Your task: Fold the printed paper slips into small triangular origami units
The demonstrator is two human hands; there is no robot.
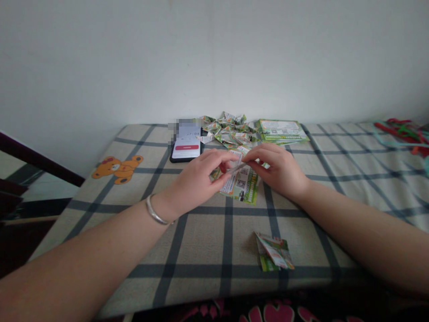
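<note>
Between my two hands is a thin folded strip of printed paper, seen nearly edge-on. My left hand pinches its left end between thumb and fingers, and a silver bangle circles that wrist. The right end is pinched by my right hand. Under the strip, a flat green and white printed leaflet lies on the cloth, partly covered by my fingers. Nearer to me rests a folded paper piece of the same print, apart from both hands.
Several folded paper pieces lie heaped near the wall. Left of them is a phone with a lit screen; to their right sits a leaflet stack. A bear sticker is at the left, colourful items at the far right. The checked tablecloth covers the table.
</note>
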